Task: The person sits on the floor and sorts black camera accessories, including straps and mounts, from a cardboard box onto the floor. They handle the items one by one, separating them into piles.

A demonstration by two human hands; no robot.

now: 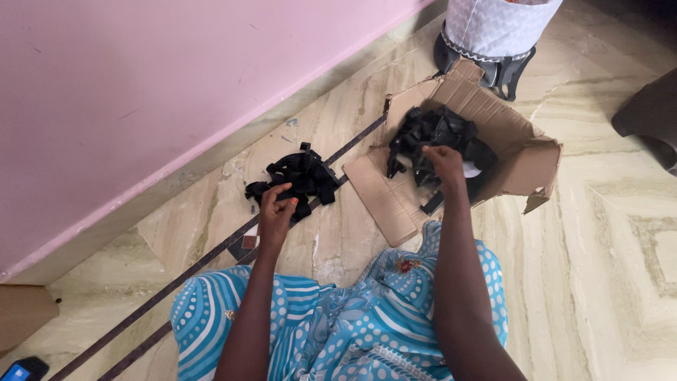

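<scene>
Left grip: your left hand hangs over the near edge of the small heap of black parts on the floor, fingers curled and thumb drawn in. It seems to pinch one black piece at the edge of the heap, though the piece blends into the pile and you cannot be sure from this angle.

Right grip: your right hand reaches into the open cardboard box, fingers bent down onto the larger pile of black parts inside. Whether it has closed on a piece cannot be told; the knuckles hide the fingertips.

Where the parts are: one pile lies in the box, spilling toward its flattened front flap; the other lies on the marble floor beside the dark inlay strip, near the pink wall.

Handling: the pieces look like small moulded plastic, probably light and stiff, with loops and prongs that could snag on one another. Take one by a bar or an outer edge and lift it clear, so that its neighbours do not come along.

Around you: your lap is covered by a blue patterned dress. A white patterned fabric bin on a dark stand sits beyond the box. A dark phone-like object lies at the lower left corner.
</scene>
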